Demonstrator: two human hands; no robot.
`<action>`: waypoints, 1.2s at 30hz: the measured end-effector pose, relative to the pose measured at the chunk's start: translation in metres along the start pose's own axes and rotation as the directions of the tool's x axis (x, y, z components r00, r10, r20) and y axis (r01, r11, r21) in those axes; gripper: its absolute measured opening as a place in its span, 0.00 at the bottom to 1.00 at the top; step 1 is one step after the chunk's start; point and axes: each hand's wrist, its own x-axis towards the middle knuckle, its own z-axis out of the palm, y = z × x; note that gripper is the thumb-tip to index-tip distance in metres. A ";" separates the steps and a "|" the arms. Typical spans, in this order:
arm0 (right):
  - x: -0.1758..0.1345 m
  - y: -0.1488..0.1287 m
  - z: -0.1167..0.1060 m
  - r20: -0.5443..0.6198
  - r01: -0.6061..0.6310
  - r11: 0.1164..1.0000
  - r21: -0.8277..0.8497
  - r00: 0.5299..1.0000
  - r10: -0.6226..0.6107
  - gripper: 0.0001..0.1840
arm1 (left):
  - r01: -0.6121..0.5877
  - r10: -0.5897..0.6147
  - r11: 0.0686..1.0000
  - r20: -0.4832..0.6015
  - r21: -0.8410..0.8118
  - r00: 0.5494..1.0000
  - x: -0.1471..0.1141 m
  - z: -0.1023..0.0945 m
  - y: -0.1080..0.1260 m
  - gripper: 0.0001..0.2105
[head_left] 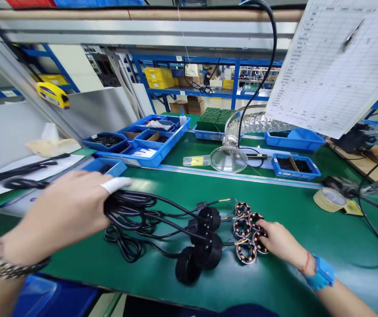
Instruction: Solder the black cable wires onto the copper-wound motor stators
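My left hand (73, 211), with a white finger cot on one finger, is closed round a bundle of coiled black cables (132, 202). The cables run right to several round black motor housings (208, 251) clustered mid-table; some housings overlap others. Coloured wire ends reach from the housings toward several ring-shaped motor stators (246, 252) with copper windings. My right hand (281, 242) is at the right side of that group, its fingers closed on a stator (260, 242) at the rim; the fingertips are partly hidden inside the rings.
A blue divided tray (162, 154) stands back left, small blue bins (296, 167) back right. A clear funnel hood (229, 159) on a flexible duct sits behind the stators. Tape roll (330, 199) lies right. Paper sheets (337, 66) hang upper right; a black cable dangles beside them.
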 end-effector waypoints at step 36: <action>0.052 -0.001 0.017 -0.004 0.201 0.971 -0.128 0.979 -0.203 0.22 | -0.106 0.312 0.895 0.439 -0.433 0.842 -0.054 0.138 0.008 0.53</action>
